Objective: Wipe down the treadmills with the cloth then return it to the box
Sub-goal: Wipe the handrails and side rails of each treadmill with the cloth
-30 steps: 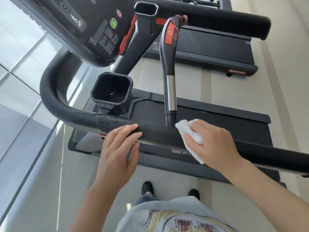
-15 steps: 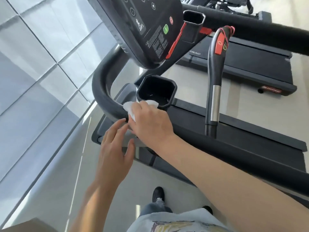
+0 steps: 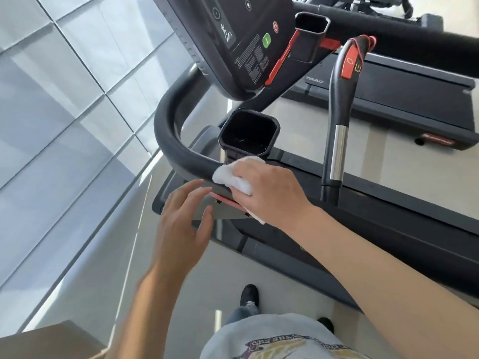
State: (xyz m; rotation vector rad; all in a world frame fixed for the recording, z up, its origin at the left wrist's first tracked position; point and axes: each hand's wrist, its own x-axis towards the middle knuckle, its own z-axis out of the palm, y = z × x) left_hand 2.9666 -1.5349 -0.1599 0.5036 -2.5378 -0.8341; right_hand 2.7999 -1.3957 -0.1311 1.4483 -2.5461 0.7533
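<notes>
My right hand (image 3: 269, 190) grips a white cloth (image 3: 230, 174) and presses it on the black curved handrail (image 3: 178, 154) of the near treadmill (image 3: 388, 229), just below the square cup holder (image 3: 248, 133). My left hand (image 3: 181, 224) hovers a little left and below, fingers straight and spread, holding nothing and off the rail. A second treadmill (image 3: 404, 99) lies beyond. A brown corner of a cardboard box (image 3: 49, 340) shows at the bottom left.
The console (image 3: 238, 42) with green and red buttons overhangs the rail. An upright grip handle (image 3: 339, 125) with a chrome band stands to the right. A glass wall (image 3: 64, 112) runs along the left. My shoes (image 3: 248, 294) stand on pale floor beside the deck.
My right hand slid the cloth left along the rail from near the upright handle to the cup holder. My left hand came off the rail. The view turned left.
</notes>
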